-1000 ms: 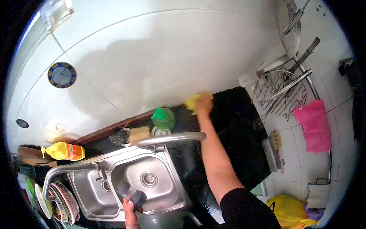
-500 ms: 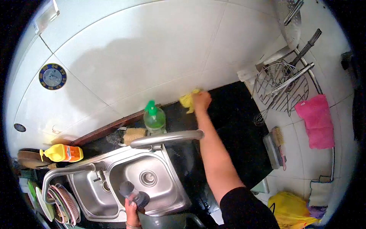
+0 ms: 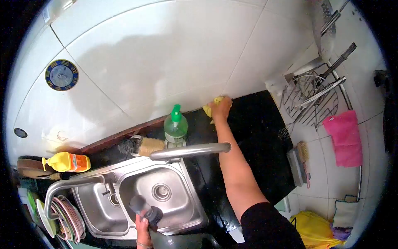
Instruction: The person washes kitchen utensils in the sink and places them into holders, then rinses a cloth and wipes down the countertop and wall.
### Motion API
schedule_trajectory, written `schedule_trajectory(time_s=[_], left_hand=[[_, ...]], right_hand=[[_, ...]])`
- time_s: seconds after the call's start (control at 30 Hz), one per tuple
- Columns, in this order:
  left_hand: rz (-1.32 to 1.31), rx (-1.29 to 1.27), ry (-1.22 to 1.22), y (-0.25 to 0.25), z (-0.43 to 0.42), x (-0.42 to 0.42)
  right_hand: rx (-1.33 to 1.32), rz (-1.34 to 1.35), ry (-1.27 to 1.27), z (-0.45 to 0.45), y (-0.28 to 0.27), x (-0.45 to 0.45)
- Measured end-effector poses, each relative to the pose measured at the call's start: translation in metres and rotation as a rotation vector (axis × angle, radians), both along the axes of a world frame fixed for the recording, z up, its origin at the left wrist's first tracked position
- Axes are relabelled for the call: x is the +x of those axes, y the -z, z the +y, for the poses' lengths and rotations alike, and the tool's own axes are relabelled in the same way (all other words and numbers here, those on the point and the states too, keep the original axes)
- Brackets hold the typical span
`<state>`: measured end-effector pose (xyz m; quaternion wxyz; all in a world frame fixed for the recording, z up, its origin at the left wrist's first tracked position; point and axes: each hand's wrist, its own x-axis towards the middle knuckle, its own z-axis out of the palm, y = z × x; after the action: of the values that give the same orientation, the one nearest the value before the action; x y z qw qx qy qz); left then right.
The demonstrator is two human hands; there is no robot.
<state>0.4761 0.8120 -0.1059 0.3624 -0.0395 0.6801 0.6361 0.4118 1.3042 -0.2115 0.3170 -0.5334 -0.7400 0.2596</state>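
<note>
My right hand (image 3: 222,108) is closed on a crumpled yellow cloth (image 3: 208,111) at the back of the black countertop (image 3: 253,137), close to the tiled wall. Left of that arm stands a clear pump bottle (image 3: 175,128) with a green top. Low in the view, my left hand (image 3: 143,231) grips a small see-through container with dark ends (image 3: 145,211), over the front of the double steel sink (image 3: 192,207). Its exact kind is unclear. A dark grey rounded thing (image 3: 176,241) shows beside that hand, cut off by the lower edge.
A metal faucet (image 3: 190,150) reaches over the counter toward my right arm. A sponge (image 3: 151,146) and a yellow bottle (image 3: 68,162) sit behind the sink. Plates (image 3: 68,218) stand at left. Whisks (image 3: 296,112) and a pink cloth (image 3: 343,139) hang at right.
My right hand and the yellow cloth have shifted slightly right along the counter's back edge. The view has moved a little. My left hand keeps its hold on the container.
</note>
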Motion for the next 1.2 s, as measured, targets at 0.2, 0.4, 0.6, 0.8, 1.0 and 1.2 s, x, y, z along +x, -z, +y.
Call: schedule_trajectory(time_s=[0.2,0.4,0.6,0.8,1.0,1.2], left_hand=[[-0.002,-0.001,-0.071,0.013,-0.006,0.003],[-0.1,0.047,-0.089,0.011,-0.005,0.002],[-0.073,-0.034,-0.046,0.014,-0.002,0.001],[-0.083,0.006,-0.02,0.02,-0.002,-0.001],[-0.073,-0.024,-0.045,0.016,0.005,0.001],[-0.062,-0.029,-0.022,0.014,0.011,-0.002]], right_hand=[[-0.105,0.089,-0.036,-0.016,-0.034,0.003],[-0.203,0.208,-0.046,0.003,-0.007,0.004],[-0.201,0.191,0.007,0.003,0.006,-0.001],[-0.162,0.002,-0.146,-0.034,-0.039,-0.003],[0.087,-0.165,-0.015,-0.072,-0.03,-0.028],[-0.097,0.046,-0.127,-0.063,-0.03,-0.021]])
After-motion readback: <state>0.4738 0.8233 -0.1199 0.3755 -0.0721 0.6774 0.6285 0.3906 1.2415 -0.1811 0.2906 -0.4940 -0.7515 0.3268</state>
